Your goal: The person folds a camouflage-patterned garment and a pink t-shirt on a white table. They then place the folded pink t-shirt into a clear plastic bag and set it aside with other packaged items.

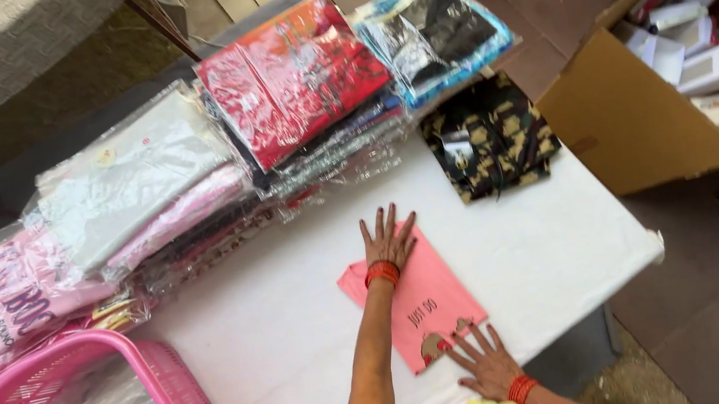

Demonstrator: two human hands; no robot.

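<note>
Pink garment (pixel 420 301) lies folded on white surface (pixel 303 332), pressed flat by left hand (pixel 388 240) and right hand (pixel 485 362), both open-palmed. Edges should be smoothed outward, kept aligned.

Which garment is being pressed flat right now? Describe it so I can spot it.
On the white table, in front of the stacks of bagged clothes, lies a folded pink garment. Both hands rest on it, and it alone is unbagged and salmon pink.

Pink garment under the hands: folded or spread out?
Folded. The pink garment lies as a compact rectangle on the white table, left hand and right hand pressed flat on it.
</note>
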